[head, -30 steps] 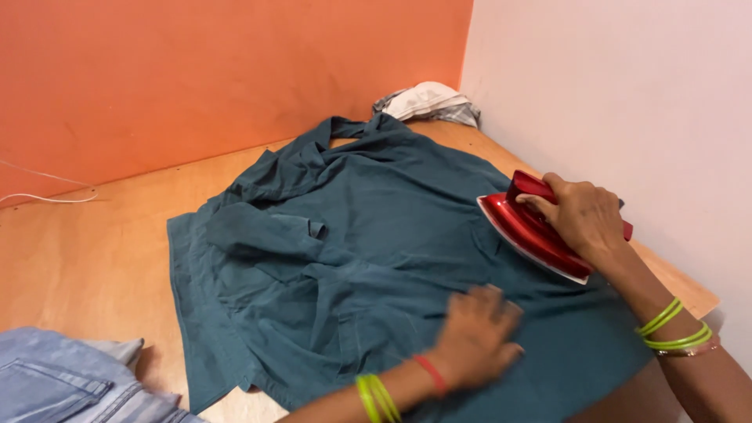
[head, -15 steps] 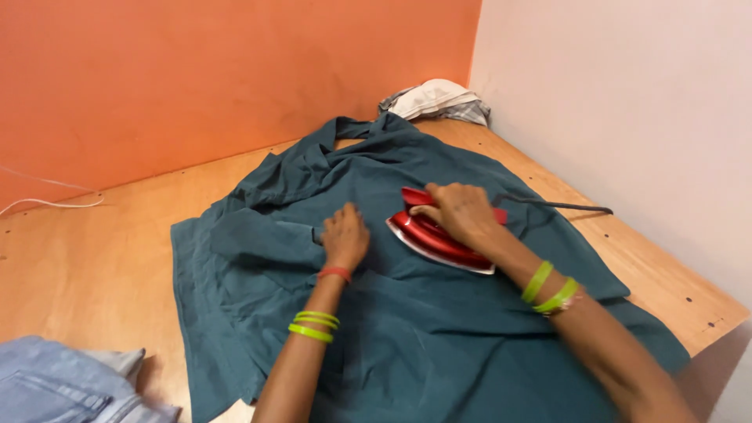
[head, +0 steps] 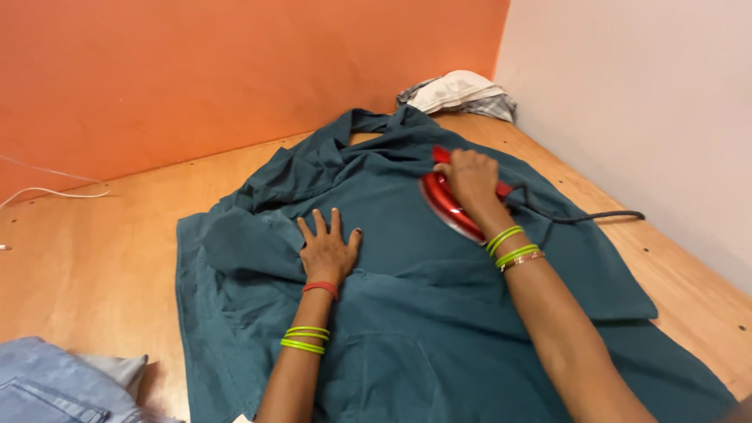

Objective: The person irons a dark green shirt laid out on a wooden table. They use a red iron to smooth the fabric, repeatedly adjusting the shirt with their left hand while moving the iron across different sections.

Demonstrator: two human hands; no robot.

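Right hand (head: 471, 177) grips the red iron (head: 448, 205) while left hand (head: 329, 249) presses flat, fingers spread, on the teal shirt (head: 407, 313).

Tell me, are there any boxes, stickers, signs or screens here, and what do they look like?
None in view: no package, label, sign or screen shows.
What is there: a teal garment spread on a wooden surface, a red iron under the right hand, the left hand flat on the cloth, a folded pale cloth in the corner, blue denim at bottom left.
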